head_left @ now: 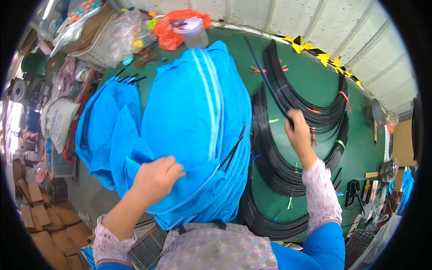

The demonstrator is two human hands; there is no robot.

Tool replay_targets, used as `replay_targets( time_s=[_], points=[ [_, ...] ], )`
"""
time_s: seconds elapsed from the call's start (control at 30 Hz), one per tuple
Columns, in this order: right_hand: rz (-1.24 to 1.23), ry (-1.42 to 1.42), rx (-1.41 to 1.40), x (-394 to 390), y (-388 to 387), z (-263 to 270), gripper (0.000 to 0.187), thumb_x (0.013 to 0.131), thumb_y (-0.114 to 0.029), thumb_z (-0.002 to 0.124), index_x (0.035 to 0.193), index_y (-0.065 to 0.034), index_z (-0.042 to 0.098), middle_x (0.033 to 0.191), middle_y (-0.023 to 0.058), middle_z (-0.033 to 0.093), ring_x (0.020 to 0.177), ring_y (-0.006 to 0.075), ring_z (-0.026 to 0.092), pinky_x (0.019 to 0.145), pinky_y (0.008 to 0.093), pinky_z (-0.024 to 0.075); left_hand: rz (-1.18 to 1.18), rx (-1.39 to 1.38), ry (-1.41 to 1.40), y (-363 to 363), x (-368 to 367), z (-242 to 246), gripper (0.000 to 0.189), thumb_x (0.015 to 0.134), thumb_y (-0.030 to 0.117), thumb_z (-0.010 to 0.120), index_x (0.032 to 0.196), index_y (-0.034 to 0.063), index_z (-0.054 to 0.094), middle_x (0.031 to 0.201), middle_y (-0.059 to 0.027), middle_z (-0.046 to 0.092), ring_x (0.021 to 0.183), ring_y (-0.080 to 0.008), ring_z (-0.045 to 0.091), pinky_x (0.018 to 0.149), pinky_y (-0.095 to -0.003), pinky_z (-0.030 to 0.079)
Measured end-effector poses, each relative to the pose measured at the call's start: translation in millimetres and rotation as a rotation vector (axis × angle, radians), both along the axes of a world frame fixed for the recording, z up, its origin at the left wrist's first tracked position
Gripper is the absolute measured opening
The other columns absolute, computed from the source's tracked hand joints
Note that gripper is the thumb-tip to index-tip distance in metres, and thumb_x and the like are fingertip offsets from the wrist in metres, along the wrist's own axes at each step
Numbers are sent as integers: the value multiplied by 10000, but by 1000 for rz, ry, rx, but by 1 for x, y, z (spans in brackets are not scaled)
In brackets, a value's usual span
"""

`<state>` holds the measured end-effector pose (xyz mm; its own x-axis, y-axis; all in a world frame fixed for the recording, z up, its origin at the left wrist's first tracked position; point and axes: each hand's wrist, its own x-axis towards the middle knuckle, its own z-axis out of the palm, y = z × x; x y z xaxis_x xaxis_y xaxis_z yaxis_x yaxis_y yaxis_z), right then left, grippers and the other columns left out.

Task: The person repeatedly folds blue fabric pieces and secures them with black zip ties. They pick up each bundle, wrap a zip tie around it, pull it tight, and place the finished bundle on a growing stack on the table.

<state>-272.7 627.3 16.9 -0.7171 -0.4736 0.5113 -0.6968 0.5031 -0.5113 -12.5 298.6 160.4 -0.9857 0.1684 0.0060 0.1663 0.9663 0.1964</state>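
Note:
My left hand (157, 180) has its fingers curled on the near edge of a large pile of folded bright blue fabric (182, 114) with white stripes. The pinch itself is partly hidden. Two thin black strip ends (233, 152) poke out of the pile to the right of that hand. To the right, my right hand (298, 131) is closed around a long, thin black strip (261, 69), which slants up and away to the left. Below and around it lie curved bundles of black strips (273, 162), tied with coloured ties. Another bunch of blue fabric (111, 128) lies on the left, black ends sticking out of its top.
A green table (317, 77) carries everything. At its back stand a plastic jug (195, 35) and a red plastic bag (168, 27), before a corrugated wall with yellow-black tape (317, 52). Tools (368, 190) lie at the right edge. Flattened cardboard (57, 233) covers the floor at lower left.

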Motion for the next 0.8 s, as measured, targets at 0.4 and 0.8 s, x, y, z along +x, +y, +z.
replay_targets(
  time_s=[0.4,0.8],
  points=[
    [553,-322,18,271,-36,74,429,774,30,669,1192,-64,639,757,103,594,636,284,575,555,388,465,327,805,-459,-67,28,61,227,964,195,620,1067,-6,642,944,-92,672,836,-168,597,790,-332,489],
    [396,-284,-135,273,-52,116,156,887,-4,626,1033,14,677,703,143,635,542,256,599,528,306,467,330,978,-240,-117,115,86,235,970,127,618,1179,25,652,998,10,645,922,-73,552,848,-265,466]
  ],
)
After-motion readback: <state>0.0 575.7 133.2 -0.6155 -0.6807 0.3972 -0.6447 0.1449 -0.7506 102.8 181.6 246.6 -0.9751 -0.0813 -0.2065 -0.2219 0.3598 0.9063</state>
